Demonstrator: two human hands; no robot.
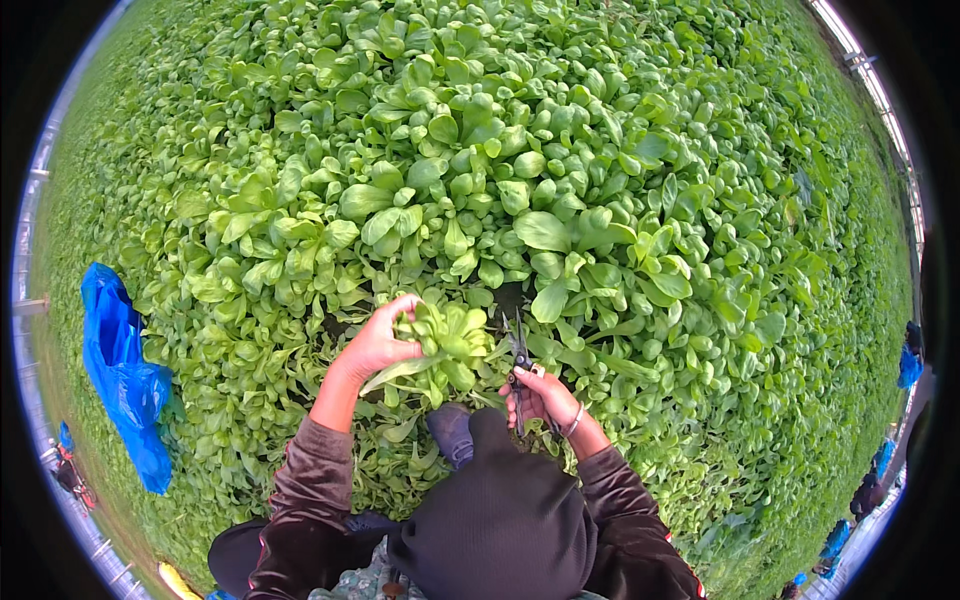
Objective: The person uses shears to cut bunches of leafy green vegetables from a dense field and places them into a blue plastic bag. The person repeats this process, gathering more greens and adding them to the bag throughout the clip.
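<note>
My left hand [382, 341] grips a small bunch of leafy greens [454, 346], its pale green leaves fanned out to the right of my fingers. One longer leaf hangs below my thumb. In my right hand [546, 401] are pruning snips [519, 358] with dark handles, their narrow blades pointing forward and slightly apart. The blade tips lie to the right of the bunch, not touching it. Beneath both hands grow dense leafy greens [450, 202], with a dark gap of soil [511, 296] just beyond the blades.
A blue plastic bag [124, 375] lies on the plants at the left. My shoe [452, 433] stands among the leaves below my hands. Several people with blue bags [834, 538] are small at the right rim. A yellow object [177, 579] sits at the lower left.
</note>
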